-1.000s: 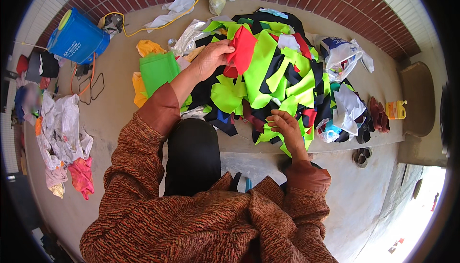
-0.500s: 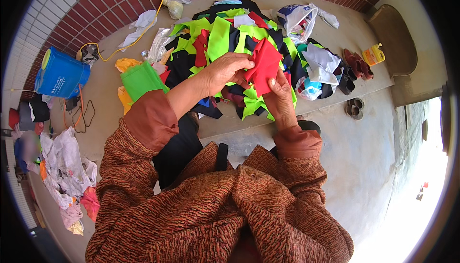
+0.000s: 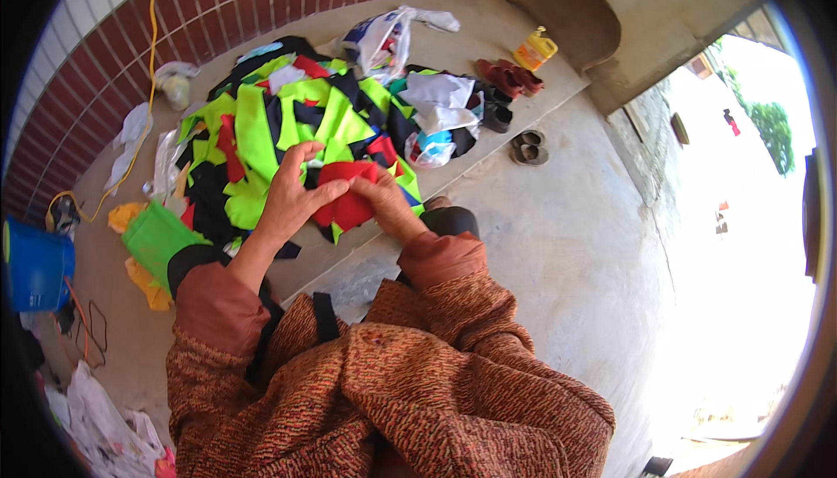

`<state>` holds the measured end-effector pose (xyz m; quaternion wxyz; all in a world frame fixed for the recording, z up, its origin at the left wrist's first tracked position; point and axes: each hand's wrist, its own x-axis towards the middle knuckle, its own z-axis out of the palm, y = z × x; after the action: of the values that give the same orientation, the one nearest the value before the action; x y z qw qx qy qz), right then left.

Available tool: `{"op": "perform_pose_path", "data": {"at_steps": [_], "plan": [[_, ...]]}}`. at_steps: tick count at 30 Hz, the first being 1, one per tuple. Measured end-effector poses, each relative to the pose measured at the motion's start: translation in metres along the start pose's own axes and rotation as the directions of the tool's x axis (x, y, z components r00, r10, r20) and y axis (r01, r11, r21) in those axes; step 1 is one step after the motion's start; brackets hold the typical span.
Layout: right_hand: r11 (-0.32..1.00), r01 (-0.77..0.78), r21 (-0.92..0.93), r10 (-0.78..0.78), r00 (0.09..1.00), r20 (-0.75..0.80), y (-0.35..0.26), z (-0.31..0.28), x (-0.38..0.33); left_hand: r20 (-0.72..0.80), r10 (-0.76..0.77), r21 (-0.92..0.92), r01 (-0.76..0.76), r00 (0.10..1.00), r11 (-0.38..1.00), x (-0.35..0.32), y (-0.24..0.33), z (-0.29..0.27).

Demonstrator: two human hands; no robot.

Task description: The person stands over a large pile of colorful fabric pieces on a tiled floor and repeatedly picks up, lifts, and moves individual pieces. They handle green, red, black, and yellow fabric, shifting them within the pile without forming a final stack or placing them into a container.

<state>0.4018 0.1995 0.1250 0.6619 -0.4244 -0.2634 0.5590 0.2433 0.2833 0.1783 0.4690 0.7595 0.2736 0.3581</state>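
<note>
A heap of neon green, black and red cloth pieces (image 3: 288, 121) lies on a raised concrete step (image 3: 349, 251). At its near edge both hands hold a red cloth piece (image 3: 349, 203). My left hand (image 3: 292, 190) grips its left side with the fingers spread over the top. My right hand (image 3: 384, 199) pinches its right side. My forearms in a rust-brown knitted sleeve come up from below.
A green basket (image 3: 157, 238) and a blue bucket (image 3: 35, 264) stand at the left. White bags (image 3: 384, 38), dark shoes (image 3: 510, 77), a yellow bottle (image 3: 536, 47) and sandals (image 3: 529, 147) lie at the right. A brick wall (image 3: 218, 7) runs behind.
My left hand carried the red piece from the heap's middle to its near edge. My right hand rose from the heap's front and took hold of it too. The view swung to the right.
</note>
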Motion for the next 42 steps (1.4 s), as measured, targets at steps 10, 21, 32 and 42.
{"op": "perform_pose_path", "data": {"at_steps": [10, 21, 32, 42], "plan": [[0.988, -0.116, -0.101, 0.143, 0.936, 0.323, -0.012, -0.029, 0.0, 0.393, -0.21, 0.21, 0.134, 0.895, 0.968, 0.019, 0.013, 0.038], [0.914, 0.071, -0.4, 0.018, 0.976, 0.216, 0.004, -0.032, 0.019, 0.23, 0.005, 0.45, -0.111, 0.973, 0.886, 0.017, -0.011, 0.031], [0.903, 0.186, -0.387, -0.154, 0.982, 0.111, 0.024, -0.047, 0.024, 0.32, -0.315, 0.022, 0.325, 0.894, 0.945, 0.014, -0.033, 0.015], [0.975, -0.202, -0.091, 0.206, 0.977, 0.044, 0.004, -0.033, 0.014, 0.197, -0.504, -0.768, 0.451, 0.841, 0.454, 0.025, -0.014, 0.006]]}}
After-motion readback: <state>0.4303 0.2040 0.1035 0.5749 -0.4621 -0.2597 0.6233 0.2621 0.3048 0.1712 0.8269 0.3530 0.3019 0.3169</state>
